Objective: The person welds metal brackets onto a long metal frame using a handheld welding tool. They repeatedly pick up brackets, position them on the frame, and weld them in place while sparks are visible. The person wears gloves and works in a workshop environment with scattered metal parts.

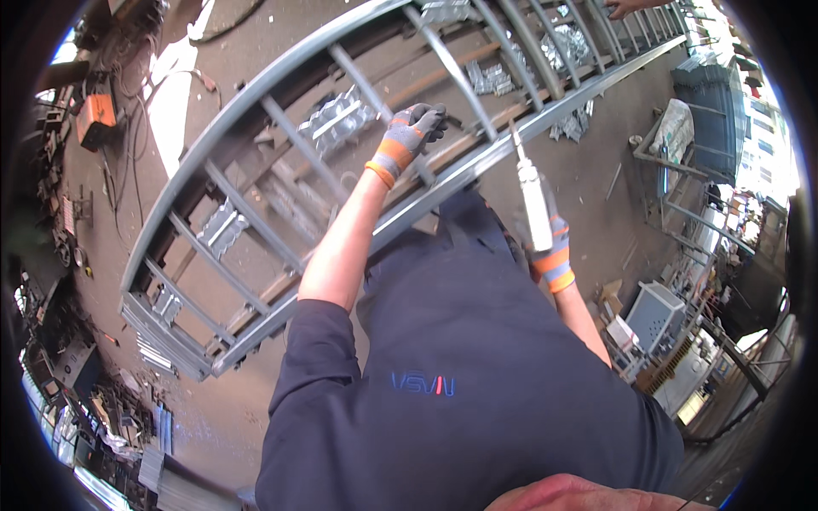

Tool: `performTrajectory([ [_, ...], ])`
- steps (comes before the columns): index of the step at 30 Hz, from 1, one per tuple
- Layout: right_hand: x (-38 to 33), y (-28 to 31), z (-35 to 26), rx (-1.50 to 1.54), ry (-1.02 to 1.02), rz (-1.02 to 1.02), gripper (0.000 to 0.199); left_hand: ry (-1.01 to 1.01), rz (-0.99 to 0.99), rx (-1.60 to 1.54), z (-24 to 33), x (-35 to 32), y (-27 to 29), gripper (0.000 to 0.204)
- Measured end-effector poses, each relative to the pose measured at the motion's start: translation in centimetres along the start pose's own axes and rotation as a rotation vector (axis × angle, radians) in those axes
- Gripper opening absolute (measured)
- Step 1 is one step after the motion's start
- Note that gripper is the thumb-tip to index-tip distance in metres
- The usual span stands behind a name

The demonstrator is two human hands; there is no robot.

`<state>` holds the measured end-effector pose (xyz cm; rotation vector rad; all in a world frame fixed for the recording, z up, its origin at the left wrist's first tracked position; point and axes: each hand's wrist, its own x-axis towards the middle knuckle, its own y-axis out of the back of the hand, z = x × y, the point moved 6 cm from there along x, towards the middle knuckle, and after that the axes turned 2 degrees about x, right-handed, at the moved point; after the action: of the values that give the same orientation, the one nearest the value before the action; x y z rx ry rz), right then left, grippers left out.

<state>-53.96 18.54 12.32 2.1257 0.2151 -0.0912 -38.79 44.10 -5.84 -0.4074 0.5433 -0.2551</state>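
**Head view: gloved hands on a grey steel frame**

Head camera looks down on a long grey-painted steel ladder-like frame (pixel 281 111) with curved rails and cross bars, lying across the concrete floor (pixel 588 170) from lower left to upper right. The left hand (pixel 411 132), in a grey and orange work glove, rests on one cross bar near the near rail, its grip closed around the bar. The right hand (pixel 550 247), in a matching glove, has its grip wrapped around a white cylindrical tool with a thin tip (pixel 532 192); the tip points up at the near rail and seems to touch it, though contact is hard to tell. A dark blue long-sleeved shirt (pixel 460 358) fills the lower middle. Under the frame lie bright crinkled metal pieces (pixel 336 115). An orange machine (pixel 96 119) sits at far left among cables. At right stand a light grey metal box (pixel 654 313) and dark metal racks (pixel 707 94). Another person's hand (pixel 626 7) touches the frame's far end.
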Motion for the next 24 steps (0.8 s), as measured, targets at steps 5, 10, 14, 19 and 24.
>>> performTrajectory([
  [5, 2.7, 2.3, 6.9, 0.115, -0.014, -0.044, 0.068, -0.23, 0.565, 0.475, 5.4, 12.0, -4.5, 0.058],
  [10, 5.1, 6.8, 15.8, 0.255, 0.012, 0.012, 0.069, -0.23, 0.729, 1.903, 12.7, 22.3, -7.7, 0.106],
  [14, 6.2, 10.6, 22.0, 0.366, -0.058, -0.13, 0.07, -0.051, 0.724, 1.972, 16.0, 23.7, -6.8, 0.101],
  [19, 7.8, 14.1, 25.1, 0.461, 0.041, -0.158, 0.075, 0.202, 0.575, 1.737, 14.4, 22.1, -5.0, 0.079],
  [24, 10.9, 14.2, 24.7, 0.441, 0.179, -0.155, 0.08, -0.243, 0.903, 0.102, 4.9, 16.8, -7.4, 0.05],
])
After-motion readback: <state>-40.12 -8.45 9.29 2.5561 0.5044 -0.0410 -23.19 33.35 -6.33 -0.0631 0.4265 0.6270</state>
